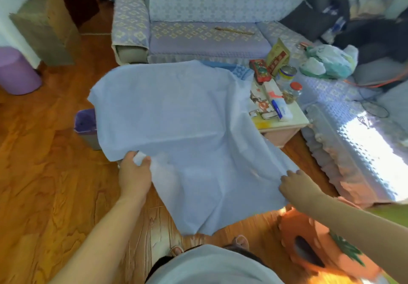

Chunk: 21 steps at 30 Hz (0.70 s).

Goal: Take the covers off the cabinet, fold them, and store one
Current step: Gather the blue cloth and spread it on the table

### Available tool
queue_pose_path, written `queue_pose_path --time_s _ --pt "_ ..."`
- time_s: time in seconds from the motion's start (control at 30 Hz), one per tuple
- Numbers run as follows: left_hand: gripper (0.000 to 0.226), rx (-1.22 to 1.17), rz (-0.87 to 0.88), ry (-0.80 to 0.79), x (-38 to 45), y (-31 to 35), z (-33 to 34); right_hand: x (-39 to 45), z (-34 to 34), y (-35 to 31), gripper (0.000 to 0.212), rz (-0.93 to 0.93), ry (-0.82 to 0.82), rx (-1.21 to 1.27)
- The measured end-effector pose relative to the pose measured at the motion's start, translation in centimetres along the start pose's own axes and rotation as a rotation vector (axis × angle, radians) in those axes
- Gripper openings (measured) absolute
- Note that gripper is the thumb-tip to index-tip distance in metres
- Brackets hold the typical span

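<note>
Left hand (135,171) grips near-left edge of pale blue cover (176,129), fingers curled, thumb pinching fabric fold. Right hand (293,184) clutches near-right edge, fingers bent into cloth. Cover hangs spread between both hands, lower corner drooping toward wood floor (44,195) below fingers. Beyond fingers, cover drapes over cabinet (284,129), its cluttered top exposed past right fingertips. Purple-lined bin (85,126) beyond left fingers. Farther off, patterned sofa (209,29).
</note>
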<state>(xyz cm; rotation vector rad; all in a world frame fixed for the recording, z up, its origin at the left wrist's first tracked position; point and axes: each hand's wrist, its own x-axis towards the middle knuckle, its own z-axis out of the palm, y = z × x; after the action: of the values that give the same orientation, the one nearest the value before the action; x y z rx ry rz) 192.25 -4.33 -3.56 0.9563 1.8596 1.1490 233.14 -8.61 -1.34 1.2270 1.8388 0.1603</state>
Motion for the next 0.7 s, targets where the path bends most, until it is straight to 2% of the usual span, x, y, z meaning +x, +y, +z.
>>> queue_pose_path --time_s 0.1,0.2,0.3,0.37,0.47,0.53,0.6,0.63,0.7 --pt "0.019 0.003 -0.059 -0.015 1.0 -0.7 0.6 -2.1 3.0 2.6 0.027 0.199 -0.092 0.015" --pt "0.019 0.016 0.002 0.162 3.0 0.4 -0.4 -3.9 4.6 7.4 0.019 0.413 0.071 -0.029" --pt "0.023 -0.019 0.020 0.306 5.3 1.9 -2.8 -5.1 4.6 10.5 0.041 0.628 -0.046 -0.177" --pt "0.028 0.033 0.057 0.252 5.3 2.6 -2.8 -4.5 3.8 10.6 0.043 0.669 -0.052 -0.168" --pt "0.029 0.156 0.064 0.140 2.7 2.3 -0.9 -2.8 3.7 8.2 0.037 0.599 -0.029 -0.006" --pt "0.026 0.197 -0.022 0.152 0.8 1.0 -0.7 -3.0 4.8 7.6 0.034 0.558 -0.027 -0.024" --pt "0.022 0.242 -0.120 0.196 -1.0 -0.5 -1.5 -4.0 6.6 8.2 0.034 0.617 0.015 0.076" --pt "0.022 0.261 -0.160 0.227 -1.5 -1.4 -1.8 -4.4 7.5 8.4 0.037 0.643 0.019 0.031" --pt "0.027 0.239 -0.251 0.257 -2.6 -2.8 -1.3 -4.5 8.3 8.2 0.042 0.651 -0.073 -0.032"
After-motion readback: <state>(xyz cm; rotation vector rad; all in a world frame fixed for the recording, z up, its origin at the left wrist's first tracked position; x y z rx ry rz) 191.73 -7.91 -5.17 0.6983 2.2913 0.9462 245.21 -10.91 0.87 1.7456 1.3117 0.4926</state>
